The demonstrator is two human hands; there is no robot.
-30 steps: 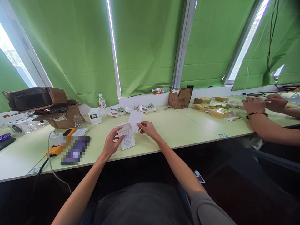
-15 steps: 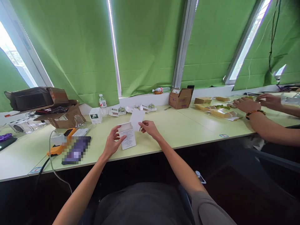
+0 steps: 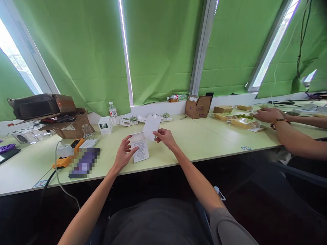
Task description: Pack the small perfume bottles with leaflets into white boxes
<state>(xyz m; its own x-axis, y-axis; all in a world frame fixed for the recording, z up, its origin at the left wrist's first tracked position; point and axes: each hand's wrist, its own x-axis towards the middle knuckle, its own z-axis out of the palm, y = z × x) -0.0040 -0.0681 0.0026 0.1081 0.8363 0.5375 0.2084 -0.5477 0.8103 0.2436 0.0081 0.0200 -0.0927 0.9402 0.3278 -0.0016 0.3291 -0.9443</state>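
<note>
A small white box (image 3: pixel 139 150) with printed text on its face stands on the pale green table (image 3: pixel 194 143) in front of me. My left hand (image 3: pixel 124 156) grips its left side, fingers curled round it. My right hand (image 3: pixel 166 137) pinches the lower edge of a white card (image 3: pixel 151 126), held tilted just above and right of the box's open top.
Left of the box lie a blurred purple object (image 3: pixel 84 162), an orange device (image 3: pixel 61 162) with a cable, and open cardboard boxes (image 3: pixel 61 122). Small white boxes (image 3: pixel 105 125) and a water bottle (image 3: pixel 111 110) line the sill. Another person's hands (image 3: pixel 268 114) work over yellow trays (image 3: pixel 240 122) at the right.
My right hand has lifted the white card slightly up and to the right. The other person's hands have shifted over the trays.
</note>
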